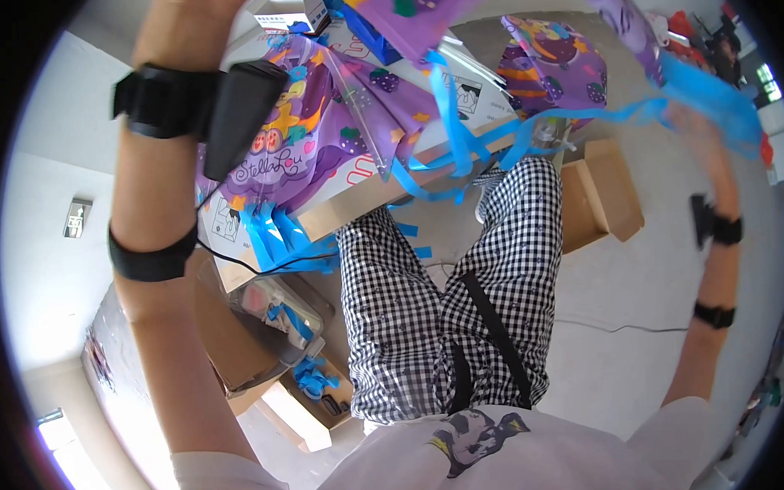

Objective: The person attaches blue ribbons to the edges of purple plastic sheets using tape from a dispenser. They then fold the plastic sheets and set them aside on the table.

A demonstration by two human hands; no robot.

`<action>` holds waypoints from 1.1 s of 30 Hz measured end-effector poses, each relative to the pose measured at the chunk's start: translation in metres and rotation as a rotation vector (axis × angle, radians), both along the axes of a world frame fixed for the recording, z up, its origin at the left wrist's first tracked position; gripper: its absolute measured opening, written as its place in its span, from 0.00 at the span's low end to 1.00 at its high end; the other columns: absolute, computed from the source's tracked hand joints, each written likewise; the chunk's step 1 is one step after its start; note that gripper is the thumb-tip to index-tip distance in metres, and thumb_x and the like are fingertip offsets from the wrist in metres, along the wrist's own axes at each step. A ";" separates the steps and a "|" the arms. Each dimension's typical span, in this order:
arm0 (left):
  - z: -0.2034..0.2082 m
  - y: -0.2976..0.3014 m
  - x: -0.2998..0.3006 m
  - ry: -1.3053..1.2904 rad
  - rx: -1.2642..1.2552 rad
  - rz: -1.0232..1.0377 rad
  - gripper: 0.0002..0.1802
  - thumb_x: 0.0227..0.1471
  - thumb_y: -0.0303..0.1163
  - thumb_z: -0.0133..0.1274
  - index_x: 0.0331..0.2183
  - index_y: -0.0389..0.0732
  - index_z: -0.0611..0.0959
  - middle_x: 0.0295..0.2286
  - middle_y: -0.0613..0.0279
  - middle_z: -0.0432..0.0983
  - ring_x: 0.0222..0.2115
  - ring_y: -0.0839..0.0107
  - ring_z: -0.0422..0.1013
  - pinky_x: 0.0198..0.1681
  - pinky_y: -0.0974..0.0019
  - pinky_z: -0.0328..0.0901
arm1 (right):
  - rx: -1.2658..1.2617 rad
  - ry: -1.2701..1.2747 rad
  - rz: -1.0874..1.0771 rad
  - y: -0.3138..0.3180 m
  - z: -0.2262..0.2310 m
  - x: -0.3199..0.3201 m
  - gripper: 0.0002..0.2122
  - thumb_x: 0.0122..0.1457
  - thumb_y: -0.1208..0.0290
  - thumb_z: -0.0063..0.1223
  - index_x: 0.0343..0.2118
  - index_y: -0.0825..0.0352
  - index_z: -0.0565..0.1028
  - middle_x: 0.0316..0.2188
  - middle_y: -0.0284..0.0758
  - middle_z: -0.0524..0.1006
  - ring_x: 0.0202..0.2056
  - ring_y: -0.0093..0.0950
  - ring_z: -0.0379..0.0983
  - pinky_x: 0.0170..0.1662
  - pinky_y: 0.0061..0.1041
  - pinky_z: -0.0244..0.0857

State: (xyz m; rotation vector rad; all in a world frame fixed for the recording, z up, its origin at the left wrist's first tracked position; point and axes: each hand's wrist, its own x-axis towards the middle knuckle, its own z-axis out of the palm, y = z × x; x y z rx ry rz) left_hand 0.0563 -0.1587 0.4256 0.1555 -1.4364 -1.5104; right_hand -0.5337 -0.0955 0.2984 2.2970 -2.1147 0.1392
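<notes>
My left arm rises to the top edge, where my left hand (200, 3) is mostly cut off and its fingers are out of sight. At the upper right my right hand (697, 124) is smeared by motion, beside a wide blue strip (713, 87) and the lower end of a purple printed piece (623, 17). Whether its fingers grip either one cannot be made out. Long blue ribbons (457, 139) trail from there across to a raised purple printed sheet (423, 19) at the top. Below it, a shiny purple cartoon-printed bag (310, 118) lies spread over a white cardboard box (347, 202).
Another purple printed bag (554, 62) lies farther right. An open brown carton (604, 193) stands right of my knees. At lower left are a clear plastic bin (313, 330) and a carton with blue scraps (315, 377). A black cable (255, 271) runs from my left wrist.
</notes>
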 end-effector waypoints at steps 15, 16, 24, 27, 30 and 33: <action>-0.257 0.138 -0.079 0.052 0.768 0.349 0.18 0.51 0.21 0.53 0.46 0.33 0.75 0.43 0.56 0.76 0.46 0.62 0.73 0.46 0.62 0.72 | 0.159 -2.709 -0.431 0.088 -0.136 0.348 0.13 0.64 0.66 0.49 0.49 0.64 0.71 0.52 0.36 0.73 0.54 0.29 0.69 0.56 0.34 0.63; -0.263 0.139 -0.075 0.043 0.766 0.339 0.18 0.51 0.21 0.53 0.46 0.33 0.75 0.43 0.56 0.76 0.46 0.62 0.73 0.46 0.62 0.72 | 0.143 -2.716 -0.432 0.088 -0.140 0.334 0.13 0.64 0.66 0.49 0.49 0.64 0.71 0.52 0.36 0.73 0.54 0.29 0.69 0.56 0.34 0.63; -0.349 0.057 -0.047 -1.382 -0.134 1.112 0.44 0.45 0.48 0.62 0.55 0.31 0.65 0.59 0.39 0.55 0.61 0.47 0.52 0.61 0.45 0.50 | -0.227 -2.526 -0.187 0.128 -0.108 0.220 0.15 0.67 0.66 0.42 0.53 0.64 0.70 0.53 0.35 0.73 0.54 0.31 0.69 0.56 0.36 0.62; -0.354 0.005 -0.062 -1.471 0.253 1.272 0.60 0.40 0.59 0.61 0.60 0.26 0.55 0.61 0.34 0.46 0.64 0.45 0.43 0.62 0.37 0.43 | -0.293 -2.461 -0.139 0.148 -0.096 0.214 0.17 0.68 0.63 0.40 0.55 0.64 0.68 0.54 0.36 0.72 0.54 0.32 0.68 0.56 0.37 0.62; -0.366 -0.027 -0.073 -1.502 0.548 1.317 0.70 0.33 0.65 0.63 0.61 0.25 0.50 0.63 0.35 0.41 0.66 0.47 0.38 0.63 0.36 0.39 | -0.406 -2.434 -0.187 0.157 -0.095 0.225 0.18 0.68 0.62 0.40 0.56 0.64 0.66 0.53 0.35 0.72 0.54 0.32 0.67 0.56 0.38 0.61; -0.373 -0.029 -0.081 -1.535 0.560 1.341 0.67 0.33 0.58 0.63 0.61 0.26 0.49 0.63 0.34 0.41 0.66 0.48 0.39 0.64 0.39 0.38 | -0.303 -2.496 -0.130 0.161 -0.096 0.239 0.18 0.68 0.62 0.40 0.57 0.63 0.65 0.55 0.35 0.70 0.55 0.31 0.66 0.57 0.37 0.60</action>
